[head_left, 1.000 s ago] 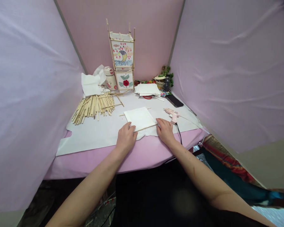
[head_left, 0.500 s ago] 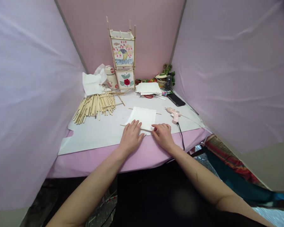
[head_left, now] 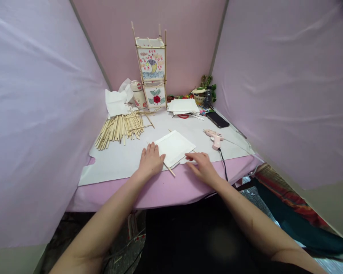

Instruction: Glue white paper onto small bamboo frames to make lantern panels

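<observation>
A white paper square (head_left: 175,147) with thin wooden sticks along its edges lies turned at an angle near the table's front edge. My left hand (head_left: 150,161) rests flat on its left corner, fingers stretched out, over a stick (head_left: 169,170) that pokes toward me. My right hand (head_left: 202,164) lies open by the square's right corner, fingertips touching its edge. Neither hand grips anything.
A pile of wooden sticks (head_left: 120,128) lies at the left. A painted paper lantern (head_left: 153,72) stands at the back beside a jar (head_left: 138,94) and tissue. A pink glue gun (head_left: 215,137) with its cord, a phone (head_left: 218,119), stacked paper (head_left: 183,106) and scissors lie at the right.
The paper square has been turned clockwise on the table under both hands. My left hand slid to its left corner, and my right hand moved along to the right corner.
</observation>
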Demonstrator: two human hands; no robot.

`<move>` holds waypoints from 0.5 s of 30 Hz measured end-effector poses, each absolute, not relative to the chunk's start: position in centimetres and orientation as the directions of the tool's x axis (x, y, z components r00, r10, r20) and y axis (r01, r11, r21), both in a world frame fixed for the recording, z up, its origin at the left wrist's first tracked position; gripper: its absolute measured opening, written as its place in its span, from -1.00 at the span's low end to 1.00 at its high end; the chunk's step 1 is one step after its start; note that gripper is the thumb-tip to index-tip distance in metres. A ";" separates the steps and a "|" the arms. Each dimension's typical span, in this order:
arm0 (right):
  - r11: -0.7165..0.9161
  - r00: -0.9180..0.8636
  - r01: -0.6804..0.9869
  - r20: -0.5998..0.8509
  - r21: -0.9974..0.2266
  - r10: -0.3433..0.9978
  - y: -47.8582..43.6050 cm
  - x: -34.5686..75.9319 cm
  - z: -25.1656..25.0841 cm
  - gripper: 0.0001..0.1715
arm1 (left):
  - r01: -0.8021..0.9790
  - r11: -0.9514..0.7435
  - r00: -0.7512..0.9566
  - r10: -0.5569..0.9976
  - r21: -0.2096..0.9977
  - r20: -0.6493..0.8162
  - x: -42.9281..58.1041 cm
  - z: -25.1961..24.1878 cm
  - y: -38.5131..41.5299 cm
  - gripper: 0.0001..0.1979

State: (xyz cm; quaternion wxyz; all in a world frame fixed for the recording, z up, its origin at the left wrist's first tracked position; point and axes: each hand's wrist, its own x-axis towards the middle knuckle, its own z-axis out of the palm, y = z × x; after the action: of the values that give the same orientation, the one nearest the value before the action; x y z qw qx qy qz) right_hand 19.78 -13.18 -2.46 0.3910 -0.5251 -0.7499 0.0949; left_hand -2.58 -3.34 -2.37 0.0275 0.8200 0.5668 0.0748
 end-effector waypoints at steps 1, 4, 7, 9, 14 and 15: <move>0.397 -0.084 0.732 0.505 -0.554 0.859 -13.1 21.3 -2.5 -0.69 | 0.920 -0.374 0.369 0.927 0.113 0.064 -2.4 -2.1 -2.7 -0.41; 0.266 0.127 0.751 0.528 -0.604 0.839 -12.6 26.0 -2.6 -0.67 | 0.908 -0.409 0.411 0.911 0.084 -0.007 -1.7 -1.2 -0.7 -0.41; -0.003 0.414 0.768 0.493 -0.640 0.765 -11.7 30.1 -2.5 -0.61 | 0.920 -0.381 0.385 0.923 0.098 -0.026 -0.8 -0.9 0.9 -0.38; -0.223 0.512 0.780 0.391 -0.584 0.765 -10.8 31.8 -2.3 -0.53 | 0.931 -0.350 0.354 0.935 0.105 -0.021 -0.6 -1.0 1.3 -0.35; -0.509 0.556 0.791 0.052 -0.340 0.829 -7.3 32.0 -1.7 -0.21 | 0.912 -0.401 0.407 0.912 0.086 -0.055 -1.1 -1.8 1.0 -0.29; -0.529 0.562 0.789 0.021 -0.312 0.827 -6.6 31.7 -1.6 -0.22 | 0.908 -0.409 0.415 0.908 0.089 -0.062 -1.3 -1.8 0.8 -0.28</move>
State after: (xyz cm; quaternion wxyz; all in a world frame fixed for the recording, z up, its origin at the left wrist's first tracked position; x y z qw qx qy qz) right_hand 31.70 -6.59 -1.55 0.1445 -0.8719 -0.4633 0.0647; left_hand -1.25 0.83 -1.82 0.0541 0.8393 0.5410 -0.0019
